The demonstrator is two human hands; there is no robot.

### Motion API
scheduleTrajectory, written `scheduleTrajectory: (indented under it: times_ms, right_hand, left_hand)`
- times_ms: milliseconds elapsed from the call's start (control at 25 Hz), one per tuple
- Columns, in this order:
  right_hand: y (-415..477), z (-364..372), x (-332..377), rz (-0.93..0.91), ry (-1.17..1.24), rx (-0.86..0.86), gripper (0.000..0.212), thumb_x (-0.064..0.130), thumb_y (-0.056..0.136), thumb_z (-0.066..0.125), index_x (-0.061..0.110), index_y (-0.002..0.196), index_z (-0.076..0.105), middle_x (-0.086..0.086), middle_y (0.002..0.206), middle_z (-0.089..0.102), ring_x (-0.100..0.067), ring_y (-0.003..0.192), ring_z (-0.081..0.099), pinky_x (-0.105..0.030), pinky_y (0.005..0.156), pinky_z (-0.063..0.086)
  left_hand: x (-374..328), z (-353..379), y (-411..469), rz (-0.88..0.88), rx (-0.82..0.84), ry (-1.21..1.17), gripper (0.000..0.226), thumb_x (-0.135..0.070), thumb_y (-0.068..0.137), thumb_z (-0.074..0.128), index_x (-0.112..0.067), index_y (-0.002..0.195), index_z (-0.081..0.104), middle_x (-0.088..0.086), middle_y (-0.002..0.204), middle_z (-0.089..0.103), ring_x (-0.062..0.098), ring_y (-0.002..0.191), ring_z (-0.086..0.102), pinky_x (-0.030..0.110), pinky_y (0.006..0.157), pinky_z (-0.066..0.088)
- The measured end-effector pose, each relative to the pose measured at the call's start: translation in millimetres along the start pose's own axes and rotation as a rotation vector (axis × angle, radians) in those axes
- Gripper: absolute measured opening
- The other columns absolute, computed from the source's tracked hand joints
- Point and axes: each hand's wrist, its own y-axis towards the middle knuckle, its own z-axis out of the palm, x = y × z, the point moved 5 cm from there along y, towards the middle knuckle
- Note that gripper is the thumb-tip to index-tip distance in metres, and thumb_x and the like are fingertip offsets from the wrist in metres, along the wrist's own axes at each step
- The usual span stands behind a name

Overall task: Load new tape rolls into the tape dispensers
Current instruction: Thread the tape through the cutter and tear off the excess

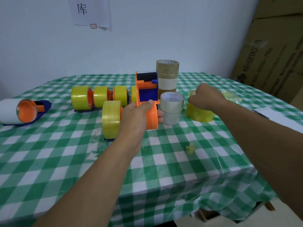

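Observation:
My left hand (139,115) grips an orange and blue tape dispenser (147,94) by its orange hub, holding it upright above the table with no roll on it. My right hand (206,97) reaches over a stack of yellow tape rolls (199,113) on the right, its fingers curled on the top roll. A loaded dispenser with a yellow roll (111,119) stands just left of my left hand.
Several loaded yellow dispensers (98,97) line up behind. A dispenser with a white roll (21,111) lies at far left. Stacks of clear rolls (171,107) and brown rolls (167,71) stand in the middle. Cardboard boxes (270,51) rise at right. Checked tablecloth (65,153) covers the table.

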Motion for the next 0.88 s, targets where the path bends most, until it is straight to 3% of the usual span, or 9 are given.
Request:
scheduleTrajectory:
  times_ms: [80,200,280,400,560,640,720,800,880]
  right_hand:
    - [0,7,-5,-0.004,-0.07,0.066,0.007,0.014,0.089,0.058,0.011,0.086,0.052,-0.007,0.081,0.056,-0.024,0.069,0.052,-0.032,0.065,0.047]
    - [3,7,-11,-0.018,-0.113,0.017,0.005,0.006,0.092,0.054,0.007,0.097,0.052,-0.014,0.099,0.06,-0.029,0.081,0.056,-0.034,0.073,0.048]
    - [2,8,-13,-0.009,-0.123,-0.024,0.021,0.005,0.094,0.052,0.005,0.114,0.056,-0.017,0.11,0.062,-0.034,0.094,0.06,-0.037,0.079,0.049]
    - [-5,8,-16,-0.005,-0.109,-0.061,0.033,0.003,0.093,0.054,0.007,0.125,0.057,-0.018,0.116,0.063,-0.037,0.104,0.062,-0.035,0.075,0.047]
    - [-15,-18,-7,-0.054,-0.052,-0.171,0.022,0.0,0.078,0.07,0.007,0.097,0.06,-0.012,0.09,0.061,-0.035,0.09,0.063,-0.033,0.065,0.041]
    - [-24,-38,4,-0.083,0.036,-0.257,0.024,-0.007,0.073,0.062,0.0,0.096,0.066,-0.016,0.086,0.068,-0.036,0.079,0.063,-0.038,0.064,0.053]
    - [-36,-54,15,-0.132,0.141,-0.312,0.023,-0.005,0.077,0.063,0.0,0.099,0.069,-0.02,0.093,0.072,-0.038,0.087,0.067,-0.046,0.075,0.059]
    - [-53,-63,25,-0.159,0.29,-0.287,0.012,0.001,0.082,0.07,0.005,0.093,0.07,-0.013,0.089,0.071,-0.032,0.088,0.067,-0.043,0.081,0.059]
    - [-73,-65,34,-0.16,0.486,-0.209,0.012,0.007,0.083,0.077,0.016,0.087,0.068,-0.005,0.079,0.066,-0.022,0.078,0.063,-0.035,0.075,0.054]
  left_hand:
    - [0,2,-1,-0.001,0.014,0.017,0.013,-0.018,0.098,0.06,-0.008,0.103,0.066,0.011,0.076,0.074,0.023,0.067,0.071,0.037,0.069,0.056]
    - [-5,3,-5,0.008,0.028,0.032,0.008,-0.018,0.098,0.06,-0.011,0.098,0.064,0.01,0.076,0.075,0.022,0.067,0.071,0.036,0.07,0.057]
    - [-8,3,-7,0.011,0.033,0.034,0.008,-0.018,0.098,0.06,-0.011,0.097,0.065,0.009,0.075,0.075,0.022,0.066,0.071,0.035,0.07,0.058]
    - [-10,1,-11,0.012,0.03,0.049,0.009,-0.019,0.098,0.061,-0.011,0.098,0.065,0.009,0.077,0.076,0.022,0.068,0.073,0.036,0.072,0.058]
    - [-15,2,-15,0.035,0.053,0.082,0.014,-0.023,0.098,0.062,-0.01,0.103,0.066,0.009,0.084,0.078,0.023,0.074,0.075,0.037,0.078,0.06]
    - [-19,3,-17,0.052,0.049,0.089,0.017,-0.026,0.098,0.063,-0.01,0.103,0.068,0.008,0.085,0.078,0.021,0.076,0.076,0.036,0.077,0.06]
    - [-22,4,-19,0.077,0.035,0.098,0.021,-0.03,0.098,0.063,-0.01,0.098,0.071,0.007,0.085,0.079,0.02,0.077,0.076,0.036,0.075,0.06]
    - [-26,3,-23,0.102,0.018,0.1,0.024,-0.032,0.098,0.063,-0.01,0.094,0.072,0.007,0.084,0.079,0.02,0.077,0.076,0.037,0.074,0.06]
    - [-29,2,-28,0.129,0.0,0.089,0.025,-0.033,0.098,0.062,-0.01,0.095,0.072,0.006,0.084,0.078,0.018,0.075,0.075,0.036,0.073,0.06]
